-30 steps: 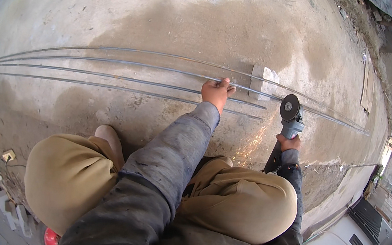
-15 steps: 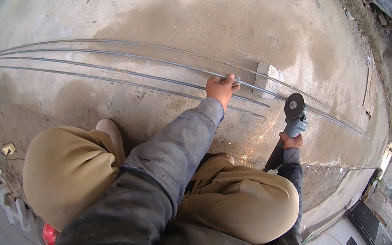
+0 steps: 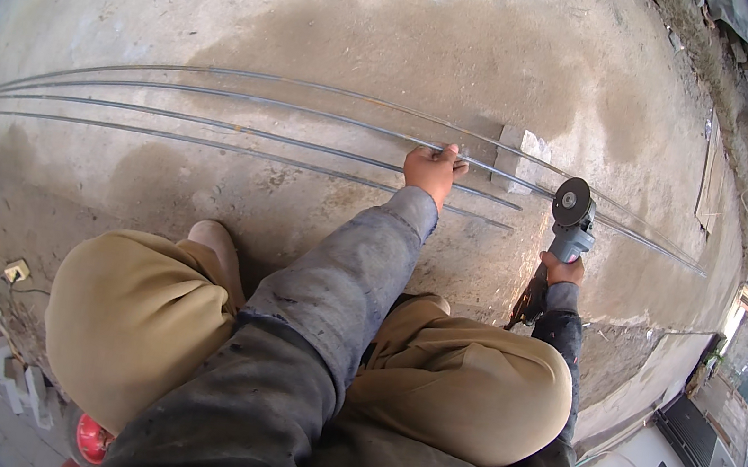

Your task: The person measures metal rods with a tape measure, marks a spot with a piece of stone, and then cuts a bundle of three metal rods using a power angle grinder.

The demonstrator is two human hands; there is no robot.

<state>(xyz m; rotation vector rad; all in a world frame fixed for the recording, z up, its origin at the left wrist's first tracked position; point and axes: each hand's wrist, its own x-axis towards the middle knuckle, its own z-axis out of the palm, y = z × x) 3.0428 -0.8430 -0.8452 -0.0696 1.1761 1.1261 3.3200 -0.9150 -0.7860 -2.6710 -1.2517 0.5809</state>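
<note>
My left hand is closed around a long thin metal rod, fingers wrapped over it. The rod rests across a pale block to the right of that hand. In my right hand is an angle grinder, gripped by its body. Its dark round cutting disc meets the rod just right of the block, and a thin trail of sparks drops toward me. Another rod lies on the far side and also crosses the block. Two shorter rods lie nearer me on the concrete.
The stained concrete floor spreads under everything. My bent knees in tan trousers flank my left arm. A flat board lies far right. At left are a socket box and a red object.
The spray of sparks has shrunk to a narrow, fainter trail. Both hands, the grinder and the block appear slightly farther right; the grip on each is the same.
</note>
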